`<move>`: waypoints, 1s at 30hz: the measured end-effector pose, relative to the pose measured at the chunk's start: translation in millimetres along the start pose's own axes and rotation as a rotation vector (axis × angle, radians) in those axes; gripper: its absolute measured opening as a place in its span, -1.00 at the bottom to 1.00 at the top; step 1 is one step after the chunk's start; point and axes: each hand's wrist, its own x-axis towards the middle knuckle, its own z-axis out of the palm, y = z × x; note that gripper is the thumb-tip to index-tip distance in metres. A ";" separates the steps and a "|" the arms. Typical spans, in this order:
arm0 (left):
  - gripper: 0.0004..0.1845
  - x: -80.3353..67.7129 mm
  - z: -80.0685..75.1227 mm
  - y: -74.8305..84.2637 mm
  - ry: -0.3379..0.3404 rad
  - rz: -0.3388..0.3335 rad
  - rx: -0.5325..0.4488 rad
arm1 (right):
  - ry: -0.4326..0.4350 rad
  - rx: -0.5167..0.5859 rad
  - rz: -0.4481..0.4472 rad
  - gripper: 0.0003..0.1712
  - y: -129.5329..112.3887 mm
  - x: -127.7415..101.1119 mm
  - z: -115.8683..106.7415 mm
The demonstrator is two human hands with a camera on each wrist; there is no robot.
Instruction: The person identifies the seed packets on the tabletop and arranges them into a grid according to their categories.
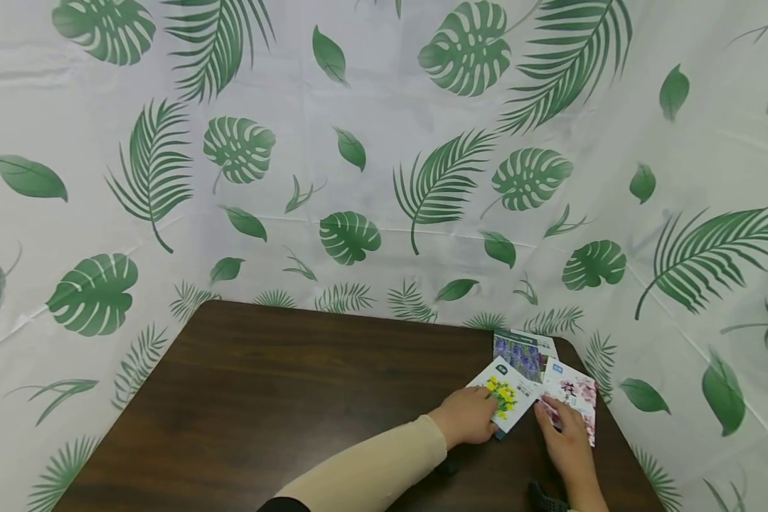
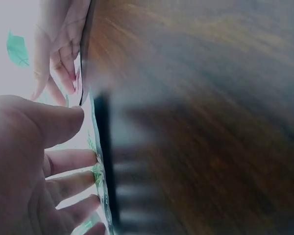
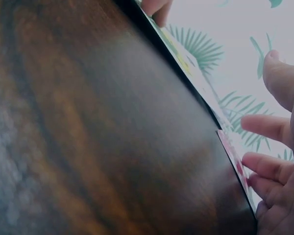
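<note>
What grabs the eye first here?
Three flat paper flower packets fanned at the far right corner of the dark brown wooden table: a purple-flowered packet furthest back, a yellow-flowered packet under the left hand, and a pink-flowered packet under the right hand. Both hands press flat, fingers fairly straight. A white cloth with green leaf print rises behind.

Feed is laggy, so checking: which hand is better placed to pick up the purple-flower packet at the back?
Probably the right hand: it rests on the pink packet beside the purple packet. The left hand presses the yellow packet.
</note>
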 end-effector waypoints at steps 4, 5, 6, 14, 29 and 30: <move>-0.51 -9.1 2.3 -1.5 -0.037 -0.037 -0.035 | 0.001 0.006 -0.015 -0.31 3.2 -1.5 1.8; -0.51 -11.6 2.4 -2.6 -0.042 -0.041 -0.024 | 0.001 0.009 -0.018 -0.32 3.8 -1.8 2.3; -0.51 -13.8 2.6 -3.7 -0.047 -0.048 -0.023 | 0.000 0.009 -0.013 -0.32 4.4 -2.0 2.7; -0.45 -35.3 6.7 -21.1 -0.020 -0.073 -0.035 | 0.005 0.006 0.010 -0.30 2.3 -0.1 2.9; -0.27 -78.0 15.7 -66.8 0.037 -0.196 -0.258 | 0.011 0.017 -0.014 -0.28 0.6 0.5 0.8; -0.27 -79.6 16.1 -69.6 0.042 -0.204 -0.265 | 0.011 0.017 -0.020 -0.28 0.4 0.3 1.0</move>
